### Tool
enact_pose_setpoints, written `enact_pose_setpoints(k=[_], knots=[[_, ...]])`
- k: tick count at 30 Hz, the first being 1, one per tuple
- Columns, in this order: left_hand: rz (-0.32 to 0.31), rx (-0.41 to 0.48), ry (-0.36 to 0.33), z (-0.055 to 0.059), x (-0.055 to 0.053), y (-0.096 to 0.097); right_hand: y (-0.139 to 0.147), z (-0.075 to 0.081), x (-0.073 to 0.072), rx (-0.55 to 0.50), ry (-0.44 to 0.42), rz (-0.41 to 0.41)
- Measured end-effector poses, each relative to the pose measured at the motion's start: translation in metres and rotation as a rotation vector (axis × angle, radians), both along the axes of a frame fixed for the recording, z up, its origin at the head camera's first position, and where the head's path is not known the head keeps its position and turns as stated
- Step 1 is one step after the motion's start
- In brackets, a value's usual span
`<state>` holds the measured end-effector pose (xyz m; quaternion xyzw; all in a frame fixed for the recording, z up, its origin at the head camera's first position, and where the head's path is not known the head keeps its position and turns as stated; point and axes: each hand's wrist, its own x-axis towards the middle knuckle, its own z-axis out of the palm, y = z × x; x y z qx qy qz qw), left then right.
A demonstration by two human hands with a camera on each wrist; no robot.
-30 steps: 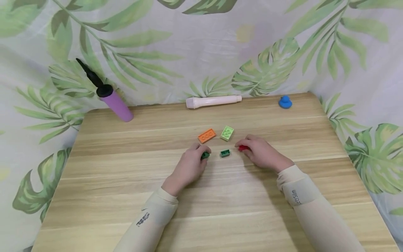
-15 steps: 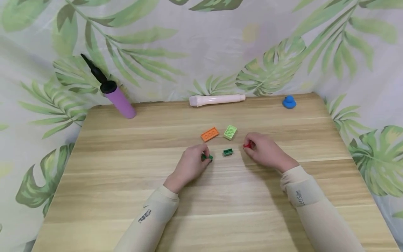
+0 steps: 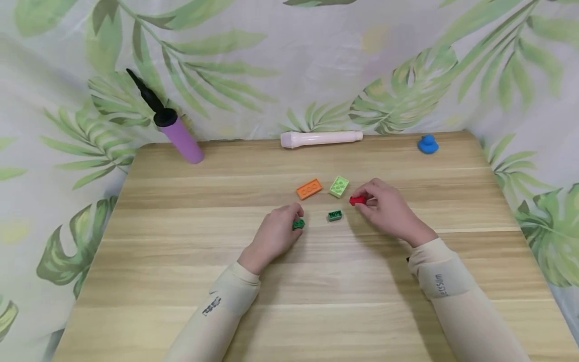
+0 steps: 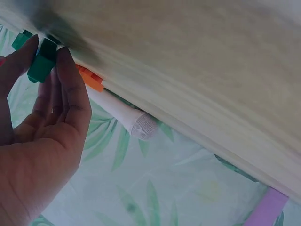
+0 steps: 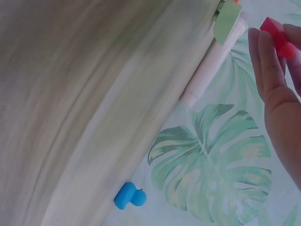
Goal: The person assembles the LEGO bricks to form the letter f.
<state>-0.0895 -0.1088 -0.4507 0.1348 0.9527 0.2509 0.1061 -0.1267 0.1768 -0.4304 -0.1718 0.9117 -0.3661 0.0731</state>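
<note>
My left hand [image 3: 277, 232] pinches a small green toy brick [image 3: 298, 223] between thumb and fingers; the left wrist view shows this green brick [image 4: 43, 61] close to the tabletop. In my right hand [image 3: 388, 210] is a red toy brick [image 3: 358, 200], gripped between thumb and fingertips and, in the right wrist view, the red brick [image 5: 278, 37] is raised off the table. Between the hands lies a second dark green brick [image 3: 334, 215], hollow side showing. Behind it are an orange brick [image 3: 309, 189] and a light green brick [image 3: 339, 186], both with undersides up.
On the wooden table [image 3: 181, 281], a pale pink microphone [image 3: 322, 139] lies along the back edge. A blue rubber duck [image 3: 427, 144] sits at the back right. A purple pump [image 3: 182, 141] with a black top stands at the back left, against a leaf-patterned cloth [image 3: 312, 60].
The right hand has lifted and turned the red brick, so more of it shows. The left hand has turned its green brick slightly. The whole view has shifted a little.
</note>
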Motion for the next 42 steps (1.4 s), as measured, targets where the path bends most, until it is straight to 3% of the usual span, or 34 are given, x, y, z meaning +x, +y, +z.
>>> enact_pose_setpoints(k=[5,8,19,27,34,42], knots=[[-0.031,-0.04,-0.133,0.006,0.004,-0.001,-0.002,0.005,0.001,-0.046,0.009,-0.014],[-0.037,-0.045,-0.177,0.008,0.006,-0.003,-0.003,0.006,0.0,-0.09,0.029,-0.031],[-0.017,0.019,-0.117,0.005,0.009,-0.009,-0.012,0.015,0.002,-0.208,0.052,-0.11],[0.009,0.032,-0.126,0.006,0.008,-0.009,-0.024,0.011,0.004,-0.227,-0.042,-0.003],[0.006,0.044,-0.128,0.006,0.003,-0.005,-0.051,0.003,0.003,-0.226,-0.139,0.061],[0.024,0.029,-0.14,0.005,0.004,-0.006,-0.077,-0.008,0.009,-0.116,-0.028,0.162]])
